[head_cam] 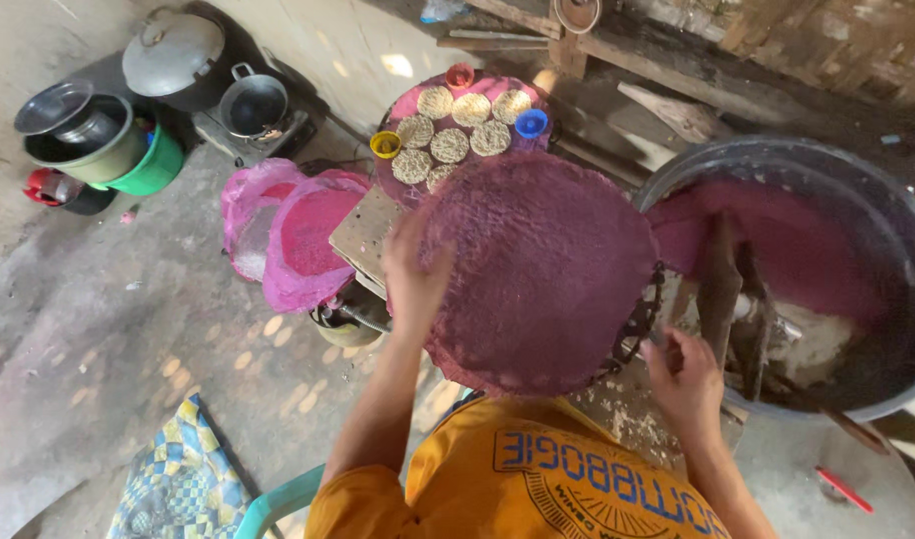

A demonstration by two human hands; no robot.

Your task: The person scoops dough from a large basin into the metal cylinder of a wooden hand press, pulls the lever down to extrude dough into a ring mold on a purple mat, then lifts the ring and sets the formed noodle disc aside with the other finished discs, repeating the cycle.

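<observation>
1. At the far left stand stacked metal pots [78, 135] in a green tub [156, 168], with a lidded pan [174, 55] and a small grey pot [254, 105] behind them — what the pots hold is too dark to make out.
2. Low at the left edge lies a blue-and-yellow checked cloth [183, 484], cut off by the frame's bottom.
3. Two pink round sheets [298, 240] lie overlapped on the ground beside a wooden board [365, 232], mostly hidden.
4. The left hand [414, 284] lies against the left rim of the big purple disc [542, 274]; the fingers are spread flat on its surface, the thumb out of sight, so whether it pinches the edge I cannot tell.
5. The purple disc sits in the middle, in front of the person's chest, covering whatever is beneath it.
6. Behind it a round tray [497, 88] carries small pale woven rounds [449, 146] and three little cups — yellow, red and blue.
7. The right hand [689, 384] is at the disc's lower right, fingers curled near a dark chain-like part [639, 324]; the grasp itself is hard to make out.
8. At the right a large dark tub [882, 215] holds pink paste [787, 245] and a wooden paddle [722, 289], its far side cut off.
</observation>
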